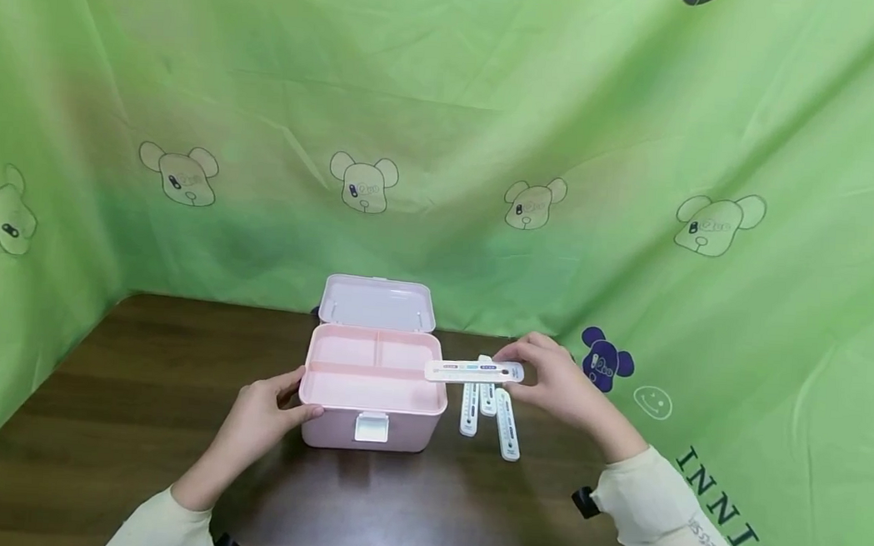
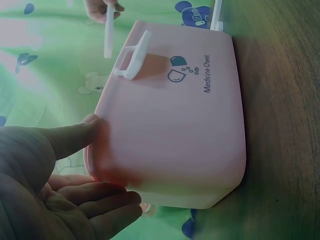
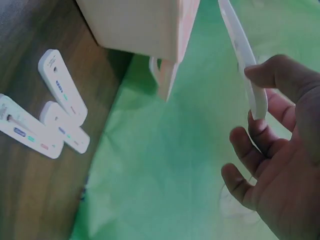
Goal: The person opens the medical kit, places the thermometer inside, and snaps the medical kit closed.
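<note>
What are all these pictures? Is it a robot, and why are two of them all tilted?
No robot here, just a person's two bare hands! The big picture comes from a camera worn on the head, looking forward and down. The two tilted ones come from cameras worn on the wrists, one on each.

On the brown table sits a pink medicine chest with its lid open. Beside it lie three white thermometers. The left hand holds the chest's front left corner. The right hand pinches a fourth thermometer, lifted off the table. Behind is a green cloth with bear heads on it.
</note>
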A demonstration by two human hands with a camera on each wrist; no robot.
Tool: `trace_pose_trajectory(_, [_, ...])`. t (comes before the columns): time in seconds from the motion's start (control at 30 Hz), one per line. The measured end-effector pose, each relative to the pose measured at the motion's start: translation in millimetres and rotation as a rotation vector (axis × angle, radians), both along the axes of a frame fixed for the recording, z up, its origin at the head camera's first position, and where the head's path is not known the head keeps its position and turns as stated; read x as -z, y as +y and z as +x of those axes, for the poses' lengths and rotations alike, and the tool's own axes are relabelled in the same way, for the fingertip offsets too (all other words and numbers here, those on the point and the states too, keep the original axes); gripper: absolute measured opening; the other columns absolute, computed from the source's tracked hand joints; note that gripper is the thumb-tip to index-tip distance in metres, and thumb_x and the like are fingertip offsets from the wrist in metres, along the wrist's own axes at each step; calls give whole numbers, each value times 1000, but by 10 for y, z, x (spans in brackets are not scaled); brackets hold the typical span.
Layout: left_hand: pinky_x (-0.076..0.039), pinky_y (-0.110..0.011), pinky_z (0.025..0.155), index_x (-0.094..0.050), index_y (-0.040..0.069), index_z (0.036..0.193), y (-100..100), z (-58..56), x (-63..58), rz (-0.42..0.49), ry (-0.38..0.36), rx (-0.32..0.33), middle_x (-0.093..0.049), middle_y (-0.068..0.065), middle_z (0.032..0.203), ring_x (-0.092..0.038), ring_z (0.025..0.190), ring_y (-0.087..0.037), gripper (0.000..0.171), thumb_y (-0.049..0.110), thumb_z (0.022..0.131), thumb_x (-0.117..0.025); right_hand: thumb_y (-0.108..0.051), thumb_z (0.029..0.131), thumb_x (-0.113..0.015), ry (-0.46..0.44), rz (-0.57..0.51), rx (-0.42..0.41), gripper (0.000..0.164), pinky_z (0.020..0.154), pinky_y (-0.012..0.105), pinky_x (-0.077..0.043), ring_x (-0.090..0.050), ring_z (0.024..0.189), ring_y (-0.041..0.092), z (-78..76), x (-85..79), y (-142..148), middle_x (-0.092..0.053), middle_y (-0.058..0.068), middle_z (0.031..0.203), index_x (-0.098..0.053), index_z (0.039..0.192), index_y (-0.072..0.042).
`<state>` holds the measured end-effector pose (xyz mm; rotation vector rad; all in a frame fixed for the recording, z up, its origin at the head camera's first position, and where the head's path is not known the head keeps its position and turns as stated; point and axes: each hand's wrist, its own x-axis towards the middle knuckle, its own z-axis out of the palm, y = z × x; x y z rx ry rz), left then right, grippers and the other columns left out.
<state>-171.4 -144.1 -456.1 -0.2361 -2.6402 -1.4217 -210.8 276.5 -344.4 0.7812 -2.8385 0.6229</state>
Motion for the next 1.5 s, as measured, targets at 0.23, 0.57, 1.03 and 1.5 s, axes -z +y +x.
trace_pose_trajectory(0.23, [-58,-45,95,-55,0,145,-5,-19,-11,-13,7,-9,-63,-17,139,-67,121,-33,75,32,85,-85,-13,80,-81,30,85,-144,33,92,44,-40,-56,98,20,-76,-172,-242,-63,-5,101,-75,111,-20])
trace_pose_trajectory(0.57, [-58,-45,94,-56,-1,144,9,-17,14,-20,2,-13,-62,-18,139,-67,120,-34,74,31,84,-86,-15,77,-82,56,213,-276,28,83,35,-34,-52,94,15,-134,-199,-517,-62,-8,96,-76,104,-21])
trace_pose_trajectory(1.03, [-57,-47,96,-54,-1,146,-1,-17,2,-24,1,1,-62,-18,139,-66,122,-34,74,31,86,-85,-18,81,-80,-63,417,-384,32,88,38,-38,-55,104,17,-270,-271,-718,-64,-6,104,-76,113,-18])
trace_pose_trajectory(1.5, [-58,-45,95,-56,-1,144,13,-36,-1,-30,1,-9,-62,-18,139,-66,121,-34,74,31,85,-86,-22,80,-87,-159,494,-519,41,96,39,-41,-56,102,11,-379,-240,-870,-66,-6,101,-74,118,-16])
